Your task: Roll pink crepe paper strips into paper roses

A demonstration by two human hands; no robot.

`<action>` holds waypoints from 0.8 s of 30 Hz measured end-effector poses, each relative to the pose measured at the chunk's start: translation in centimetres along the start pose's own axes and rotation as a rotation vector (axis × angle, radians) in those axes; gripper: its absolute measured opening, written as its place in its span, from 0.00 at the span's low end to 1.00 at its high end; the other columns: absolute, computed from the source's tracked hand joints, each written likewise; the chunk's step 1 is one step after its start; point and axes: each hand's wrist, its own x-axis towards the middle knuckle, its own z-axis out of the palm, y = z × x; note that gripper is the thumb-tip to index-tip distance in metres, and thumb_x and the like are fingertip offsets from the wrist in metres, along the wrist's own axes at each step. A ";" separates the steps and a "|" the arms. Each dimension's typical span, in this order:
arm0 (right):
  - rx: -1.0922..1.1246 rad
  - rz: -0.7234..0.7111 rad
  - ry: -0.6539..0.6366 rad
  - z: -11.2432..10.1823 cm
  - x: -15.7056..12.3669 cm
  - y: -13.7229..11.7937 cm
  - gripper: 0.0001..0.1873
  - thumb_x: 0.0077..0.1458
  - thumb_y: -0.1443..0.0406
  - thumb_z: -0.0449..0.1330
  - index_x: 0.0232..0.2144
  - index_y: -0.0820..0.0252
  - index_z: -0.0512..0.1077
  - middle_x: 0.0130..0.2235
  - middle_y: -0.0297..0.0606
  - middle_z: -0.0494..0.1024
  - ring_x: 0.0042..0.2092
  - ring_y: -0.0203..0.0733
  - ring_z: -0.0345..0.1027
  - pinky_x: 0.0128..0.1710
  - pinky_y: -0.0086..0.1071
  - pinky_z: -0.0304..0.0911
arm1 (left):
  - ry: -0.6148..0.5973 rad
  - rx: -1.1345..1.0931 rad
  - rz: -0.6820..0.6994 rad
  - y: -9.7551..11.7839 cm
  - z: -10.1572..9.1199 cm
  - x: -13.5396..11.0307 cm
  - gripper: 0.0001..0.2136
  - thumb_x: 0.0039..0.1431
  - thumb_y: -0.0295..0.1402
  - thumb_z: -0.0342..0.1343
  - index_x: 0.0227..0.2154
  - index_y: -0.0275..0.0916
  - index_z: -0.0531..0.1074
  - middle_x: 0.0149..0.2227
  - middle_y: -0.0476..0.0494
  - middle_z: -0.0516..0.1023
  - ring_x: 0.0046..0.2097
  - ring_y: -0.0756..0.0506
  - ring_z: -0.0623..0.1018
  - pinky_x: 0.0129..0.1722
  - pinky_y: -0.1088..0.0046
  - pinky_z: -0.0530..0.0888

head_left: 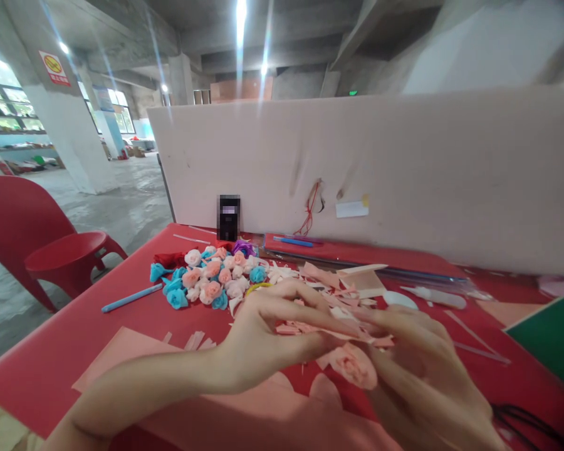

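Observation:
Both my hands meet over the red table [47, 369] around a small pink paper rose [355, 366]. My left hand [267, 332] reaches in from the left, its fingers stretched toward the flower and pinching a thin pink paper strip [310, 329]. My right hand [418, 369] curls round the rose from the right and holds it. Just beyond my hands lies a heap of finished paper roses [211, 279] in pink, white and blue, with pink paper scraps [329, 282] beside it.
A blue pen [131, 298] lies left of the heap, and pink paper sheets [122, 357] lie near me. A white partition board [404, 175] stands behind the table. A white glue bottle [435, 295] lies at the right, a green sheet [554, 335] farther right. Red chairs [32, 238] stand at left.

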 end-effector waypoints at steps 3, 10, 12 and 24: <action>-0.086 -0.238 -0.007 0.2 -0.5 -0.2 0.10 0.47 0.73 0.59 0.27 0.51 0.71 0.34 0.37 0.79 0.33 0.43 0.67 0.32 0.38 0.64 | -0.002 -0.008 -0.025 0.1 0.1 -0.3 0.14 0.52 0.22 0.57 0.35 0.49 0.79 0.31 0.47 0.70 0.35 0.50 0.71 0.36 0.73 0.72; -0.072 -0.355 0.040 0.8 -1.0 0.4 0.11 0.49 0.78 0.56 0.31 0.61 0.71 0.35 0.40 0.74 0.35 0.43 0.64 0.31 0.39 0.62 | -0.025 -0.010 -0.108 0.3 0.4 -0.8 0.17 0.51 0.21 0.57 0.39 0.52 0.77 0.34 0.47 0.69 0.39 0.49 0.70 0.45 0.69 0.68; -0.060 -0.391 0.062 0.9 -0.8 0.5 0.09 0.49 0.79 0.57 0.30 0.63 0.71 0.33 0.40 0.72 0.34 0.42 0.64 0.30 0.38 0.61 | -0.014 -0.023 -0.137 0.4 0.6 -0.8 0.16 0.51 0.22 0.58 0.37 0.52 0.77 0.33 0.47 0.68 0.39 0.49 0.70 0.45 0.70 0.68; -0.027 -0.281 0.126 2.1 -1.2 -0.2 0.13 0.46 0.82 0.59 0.30 0.62 0.72 0.30 0.39 0.74 0.31 0.40 0.63 0.27 0.37 0.60 | 0.137 0.012 -0.108 -0.7 0.9 -0.6 0.07 0.49 0.29 0.62 0.30 0.47 0.80 0.29 0.46 0.70 0.34 0.49 0.69 0.35 0.71 0.68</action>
